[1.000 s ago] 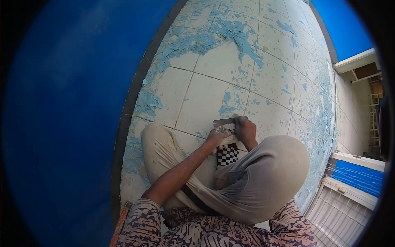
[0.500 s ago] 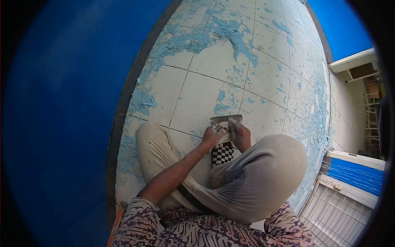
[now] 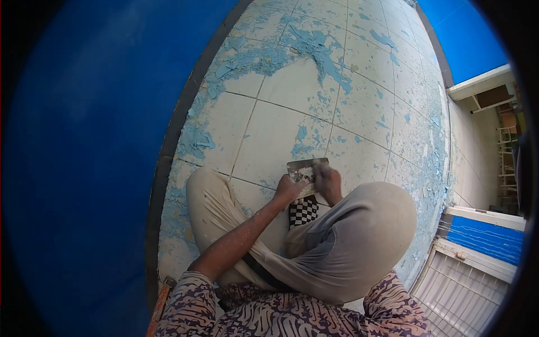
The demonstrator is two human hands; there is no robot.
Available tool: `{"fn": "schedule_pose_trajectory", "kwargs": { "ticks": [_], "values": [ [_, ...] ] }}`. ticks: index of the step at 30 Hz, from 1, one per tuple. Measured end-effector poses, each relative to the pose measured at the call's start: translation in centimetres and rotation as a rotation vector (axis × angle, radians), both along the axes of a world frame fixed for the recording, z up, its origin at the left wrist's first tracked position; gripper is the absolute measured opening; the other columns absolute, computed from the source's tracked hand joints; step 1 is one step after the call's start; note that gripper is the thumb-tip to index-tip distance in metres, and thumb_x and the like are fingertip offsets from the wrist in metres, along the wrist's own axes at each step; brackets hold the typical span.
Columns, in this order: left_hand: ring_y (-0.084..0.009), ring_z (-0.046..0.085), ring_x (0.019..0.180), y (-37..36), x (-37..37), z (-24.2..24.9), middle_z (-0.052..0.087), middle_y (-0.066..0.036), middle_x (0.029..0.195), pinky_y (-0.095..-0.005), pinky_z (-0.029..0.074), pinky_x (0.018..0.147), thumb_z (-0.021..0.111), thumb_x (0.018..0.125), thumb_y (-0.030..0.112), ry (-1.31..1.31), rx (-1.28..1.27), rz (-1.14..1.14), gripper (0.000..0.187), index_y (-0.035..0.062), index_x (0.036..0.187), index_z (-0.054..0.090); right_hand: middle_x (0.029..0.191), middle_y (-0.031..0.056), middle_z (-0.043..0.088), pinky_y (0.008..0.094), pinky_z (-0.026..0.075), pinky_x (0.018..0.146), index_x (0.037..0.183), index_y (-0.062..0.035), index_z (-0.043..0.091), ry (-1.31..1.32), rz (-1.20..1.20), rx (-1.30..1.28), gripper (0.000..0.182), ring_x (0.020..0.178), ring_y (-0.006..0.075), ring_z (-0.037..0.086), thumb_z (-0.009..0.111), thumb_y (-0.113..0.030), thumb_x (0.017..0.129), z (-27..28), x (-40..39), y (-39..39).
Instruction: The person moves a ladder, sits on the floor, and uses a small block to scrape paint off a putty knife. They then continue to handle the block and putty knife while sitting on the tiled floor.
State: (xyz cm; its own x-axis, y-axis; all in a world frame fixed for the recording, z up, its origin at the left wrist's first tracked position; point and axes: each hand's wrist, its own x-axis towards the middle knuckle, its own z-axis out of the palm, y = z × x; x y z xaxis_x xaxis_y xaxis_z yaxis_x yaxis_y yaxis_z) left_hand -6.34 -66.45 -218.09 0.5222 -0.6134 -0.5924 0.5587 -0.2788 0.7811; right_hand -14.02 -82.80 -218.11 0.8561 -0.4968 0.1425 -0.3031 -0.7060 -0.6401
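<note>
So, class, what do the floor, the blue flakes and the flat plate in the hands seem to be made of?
Floor: probably glazed ceramic tile, pale and smooth, with straight joint lines. Blue flakes: likely dried paint, fairly matt, in thin, ragged-edged pieces. Flat plate: perhaps metal, judging by its dull grey, thin-looking edge, though whitish smears leave that open.

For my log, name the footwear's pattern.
The footwear has black and white checks; head view shows it.

Light-blue flakes (image 3: 324, 56) lie scattered across the white tiled floor (image 3: 275, 132)
</note>
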Motion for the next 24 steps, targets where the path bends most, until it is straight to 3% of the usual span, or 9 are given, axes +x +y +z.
{"fn": "schedule_pose_trajectory", "kwargs": {
  "ticks": [1, 3, 4, 7, 11, 14, 19, 21, 24],
  "values": [
    [-0.0215, 0.068, 0.067, -0.2, 0.0, 0.0, 0.071, -0.017, 0.086, -0.0356, 0.054, 0.062, 0.078, 0.082, 0.032, 0.002, 0.0, -0.003, 0.047, -0.0089, 0.101, 0.064, 0.073, 0.0217, 0.066, 0.0456, 0.051, 0.063, 0.098, -0.0097, 0.074, 0.002, -0.003, 0.0, 0.024, 0.07, 0.0401, 0.067, 0.061, -0.03, 0.098, 0.2, -0.2, -0.2],
    [-0.0149, 0.06, 0.043, -0.2, 0.0, -0.6, 0.068, -0.01, 0.069, -0.029, 0.046, 0.036, 0.074, 0.089, 0.024, -0.051, 0.106, 0.075, 0.031, -0.0069, 0.09, 0.067, 0.071, 0.0224, 0.065, 0.047, 0.051, 0.062, 0.103, -0.0108, 0.074, -0.097, 0.023, 0.006, 0.027, 0.069, 0.042, 0.066, 0.059, -0.033, 0.099, 0.6, -0.5, -0.6],
    [-0.0149, 0.06, 0.043, -0.2, 0.2, -0.6, 0.068, -0.01, 0.069, -0.029, 0.046, 0.036, 0.074, 0.089, 0.024, -0.059, 0.109, 0.075, 0.031, -0.0069, 0.09, 0.067, 0.072, 0.0229, 0.065, 0.0474, 0.052, 0.063, 0.1, -0.0093, 0.073, 0.212, -0.05, -0.08, 0.024, 0.07, 0.0418, 0.067, 0.06, -0.03, 0.097, 1.2, 0.0, -2.2],
    [-0.0143, 0.06, 0.043, -0.3, 0.4, 0.1, 0.068, -0.009, 0.068, -0.0278, 0.044, 0.036, 0.074, 0.089, 0.026, -0.286, 0.067, 0.023, 0.033, -0.006, 0.09, 0.066, 0.073, 0.0227, 0.066, 0.0479, 0.052, 0.064, 0.089, -0.0068, 0.07, 0.168, -0.095, -0.076, 0.024, 0.071, 0.0417, 0.067, 0.06, -0.028, 0.096, 0.8, 1.0, -1.4],
    [-0.0146, 0.059, 0.043, 0.2, 1.4, 1.6, 0.067, -0.008, 0.068, -0.0281, 0.043, 0.037, 0.075, 0.088, 0.029, 0.029, 0.034, -0.012, 0.035, -0.0047, 0.094, 0.065, 0.078, 0.0212, 0.066, 0.0489, 0.051, 0.062, 0.086, -0.0077, 0.071, -0.252, 0.223, -0.004, 0.015, 0.07, 0.0407, 0.067, 0.061, -0.017, 0.094, 3.5, 1.7, 4.7],
    [-0.0147, 0.058, 0.044, 0.5, 1.3, 2.2, 0.066, -0.007, 0.066, -0.0282, 0.044, 0.038, 0.076, 0.087, 0.03, 0.045, 0.049, 0.006, 0.036, -0.0029, 0.094, 0.065, 0.086, 0.018, 0.07, 0.0486, 0.054, 0.069, 0.096, -0.0094, 0.071, 0.123, 0.063, -0.002, 0.014, 0.079, 0.0401, 0.068, 0.067, -0.015, 0.084, 2.3, 1.7, 1.1],
    [-0.0135, 0.058, 0.044, 0.3, 2.1, 3.3, 0.067, -0.008, 0.068, -0.0279, 0.043, 0.038, 0.077, 0.086, 0.031, 0.032, 0.085, -0.125, 0.037, -0.0025, 0.096, 0.066, 0.076, 0.0198, 0.066, 0.0467, 0.051, 0.061, 0.098, -0.008, 0.072, 0.098, 0.144, -0.081, 0.015, 0.069, 0.038, 0.066, 0.063, -0.019, 0.094, 2.1, 2.1, 2.4],
    [-0.0134, 0.058, 0.044, 0.1, 2.0, 3.0, 0.067, -0.008, 0.067, -0.0279, 0.043, 0.038, 0.076, 0.087, 0.029, 0.03, 0.074, -0.101, 0.034, -0.0026, 0.096, 0.066, 0.077, 0.0198, 0.066, 0.0458, 0.052, 0.061, 0.095, -0.0074, 0.072, -0.113, 0.23, -0.008, 0.017, 0.069, 0.0378, 0.067, 0.064, -0.022, 0.094, 2.9, 2.1, 3.9],
    [-0.0131, 0.058, 0.043, 0.3, 1.3, 2.3, 0.067, -0.007, 0.066, -0.0279, 0.042, 0.037, 0.074, 0.089, 0.026, -0.048, 0.015, -0.017, 0.029, -0.0022, 0.094, 0.068, 0.082, 0.021, 0.069, 0.0441, 0.054, 0.063, 0.1, -0.0078, 0.074, 0.011, 0.022, 0.007, 0.016, 0.073, 0.0371, 0.07, 0.065, -0.02, 0.094, 1.7, 1.4, 0.5]
  ]
}}
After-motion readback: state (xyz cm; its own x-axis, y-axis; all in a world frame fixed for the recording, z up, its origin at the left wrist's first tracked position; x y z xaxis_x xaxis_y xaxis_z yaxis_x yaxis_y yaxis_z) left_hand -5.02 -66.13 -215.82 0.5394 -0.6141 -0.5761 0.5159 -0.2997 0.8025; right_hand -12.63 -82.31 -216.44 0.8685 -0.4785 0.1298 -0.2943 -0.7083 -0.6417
